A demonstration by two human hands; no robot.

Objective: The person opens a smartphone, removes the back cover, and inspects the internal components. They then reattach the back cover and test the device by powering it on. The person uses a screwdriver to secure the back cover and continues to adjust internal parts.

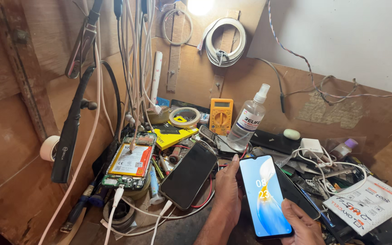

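Smartphone with the lit blue screen (265,195) was the thing between my two hands, near the front edge of the cluttered worktop (182,229), right of the middle. Going from the left: an opened phone with its battery and green board showing (130,163) leaned near the left side wall, fed by a white cable (114,204). Just right of it lay a dark-screened phone (188,174), tilted, with a second white cable at its lower end. Next came my left hand (227,190), pressed against the lit phone's left long edge, fingers curled behind it so that I held it from that side. The phone's long axis ran away from me, leaning slightly left at the top, screen up. My right hand (301,221) sat at its lower right corner, thumb lying on the edge of the glass, closed lightly on that corner. So both hands were on it, the left along its side, the right nearer its bottom end. Behind it, toward the back wall, stood a yellow multimeter (221,115) and a clear spray bottle (249,120); a white printed packet (369,204) lay by the right edge.
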